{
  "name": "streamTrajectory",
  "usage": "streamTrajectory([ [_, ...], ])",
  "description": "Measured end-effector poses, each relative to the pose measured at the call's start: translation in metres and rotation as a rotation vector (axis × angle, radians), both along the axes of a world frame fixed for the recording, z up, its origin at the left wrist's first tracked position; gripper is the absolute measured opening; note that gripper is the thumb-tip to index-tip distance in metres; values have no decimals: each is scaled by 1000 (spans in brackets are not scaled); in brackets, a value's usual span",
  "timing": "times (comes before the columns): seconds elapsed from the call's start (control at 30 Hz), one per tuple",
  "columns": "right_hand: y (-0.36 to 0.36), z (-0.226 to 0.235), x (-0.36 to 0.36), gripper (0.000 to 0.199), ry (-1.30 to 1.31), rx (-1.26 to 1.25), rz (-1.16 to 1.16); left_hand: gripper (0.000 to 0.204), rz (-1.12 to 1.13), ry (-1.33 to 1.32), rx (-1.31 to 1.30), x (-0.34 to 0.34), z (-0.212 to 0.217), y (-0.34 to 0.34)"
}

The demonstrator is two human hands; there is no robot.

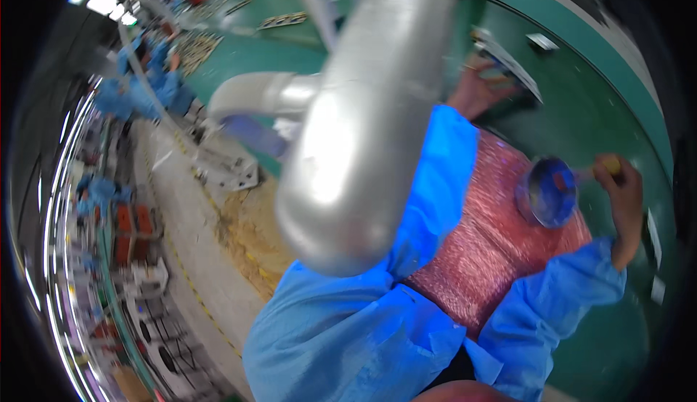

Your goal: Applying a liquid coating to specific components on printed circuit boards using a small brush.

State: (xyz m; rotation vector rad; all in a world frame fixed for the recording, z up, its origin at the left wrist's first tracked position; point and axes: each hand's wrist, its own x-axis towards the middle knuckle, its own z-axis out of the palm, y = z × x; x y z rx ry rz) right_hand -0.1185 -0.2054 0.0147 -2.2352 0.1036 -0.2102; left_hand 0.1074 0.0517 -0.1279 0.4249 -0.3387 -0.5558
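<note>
My left hand (478, 88), in a blue sleeve, is closed around a flat, long piece with a pale edge (514, 67) at the far side of the bench. Its exact kind I cannot make out. In my right hand (624, 200) I grip a small brush (583, 175) whose handle end looks yellow. The brush's head reaches into a round cup (539, 212) with blue inside. That cup sits on shiny pinkish-red wrapping (485, 236) between my forearms.
A big silver metal duct (363, 126) blocks much of the middle view, with a curved pipe (265, 91) at its left. Small pale pieces (541, 42) lie on the green surface (606, 104). People in blue (149, 83) and stacked orange crates (136, 228) are at the left.
</note>
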Motion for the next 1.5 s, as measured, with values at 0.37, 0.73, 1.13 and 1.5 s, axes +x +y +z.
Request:
streamTrajectory([
  [0.37,19,2,10,17,45,36,99,72,-14,289,-226,-7,36,6],
  [0.73,28,-12,19,18,85,-15,134,67,-34,229,-239,-14,47,9],
  [1.13,14,-27,23,19,113,11,135,82,-69,143,-195,-10,42,10],
  [1.5,1,-27,13,17,-45,-4,-10,73,-56,129,-195,-13,40,12],
])
